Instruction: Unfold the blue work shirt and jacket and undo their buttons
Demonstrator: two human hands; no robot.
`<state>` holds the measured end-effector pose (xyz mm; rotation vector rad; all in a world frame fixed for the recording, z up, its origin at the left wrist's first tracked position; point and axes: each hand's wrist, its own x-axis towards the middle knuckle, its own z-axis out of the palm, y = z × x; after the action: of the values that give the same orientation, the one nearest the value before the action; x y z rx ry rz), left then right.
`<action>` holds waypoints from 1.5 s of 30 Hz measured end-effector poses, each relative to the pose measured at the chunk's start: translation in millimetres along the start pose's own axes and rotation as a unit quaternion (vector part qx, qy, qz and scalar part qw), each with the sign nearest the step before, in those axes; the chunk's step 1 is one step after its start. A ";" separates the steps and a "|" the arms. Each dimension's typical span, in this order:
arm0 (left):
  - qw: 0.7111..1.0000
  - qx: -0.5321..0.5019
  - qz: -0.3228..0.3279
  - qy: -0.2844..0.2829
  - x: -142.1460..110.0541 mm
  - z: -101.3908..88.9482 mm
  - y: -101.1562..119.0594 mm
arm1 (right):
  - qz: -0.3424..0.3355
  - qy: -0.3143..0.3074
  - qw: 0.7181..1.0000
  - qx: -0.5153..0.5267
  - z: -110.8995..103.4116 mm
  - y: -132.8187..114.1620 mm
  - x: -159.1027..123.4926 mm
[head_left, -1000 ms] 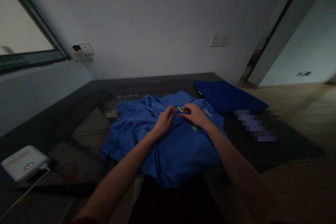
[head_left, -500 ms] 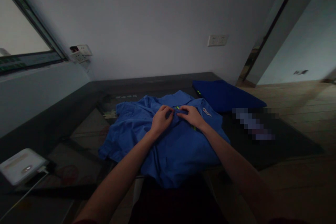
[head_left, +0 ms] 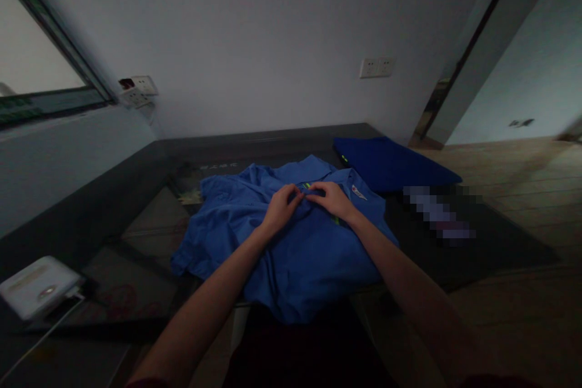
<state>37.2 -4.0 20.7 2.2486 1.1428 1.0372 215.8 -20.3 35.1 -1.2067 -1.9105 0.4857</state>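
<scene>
Dim light over pale wall and dark, glossy counter, with double socket fixed to the wall above the back edge, right of centre. Window at upper left; cluster of sockets just beside it, near the corner. Pale lettering on counter, just behind shirt. Shirt blue, spread over middle of counter, left part bunched in creases, near edge hanging over the front. White badge on upper right part of shirt, print too small to read. Left hand bent over shirt, thumb and fingertips pinching cloth near the middle. Right hand opposite, likewise pinching cloth between thumb and forefinger. Fingertips of the two very near each other; contact between them not clear. Any fastener at the fingertips too small to make out. Yellow-green strip just beyond the fingertips, partly covered; lower strip just beside the right wrist. Dark blue item flat at back right of counter, just beside shirt, material uncertain. Pixelated patch in front of it, contents unreadable. White box at left of counter, well apart from shirt, with white cable plugged into its right side and trailing out of view. Wooden floor beyond, at right.
</scene>
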 end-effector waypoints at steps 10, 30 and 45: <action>0.999 0.032 0.017 0.014 -0.1 -0.8 5.6 | 0.016 -0.003 1.000 -0.027 -0.9 2.9 2.8; 0.974 -0.226 -0.024 0.017 3.5 1.8 -0.4 | -0.018 0.052 0.998 0.010 0.4 -0.8 0.4; 0.986 -0.168 -0.001 0.020 3.0 2.1 -1.2 | -0.053 0.038 0.998 -0.019 -3.5 -14.0 -2.7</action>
<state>39.3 -0.9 19.9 1.9683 0.9069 1.1797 211.2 -29.5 45.6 -1.1255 -1.9154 0.3443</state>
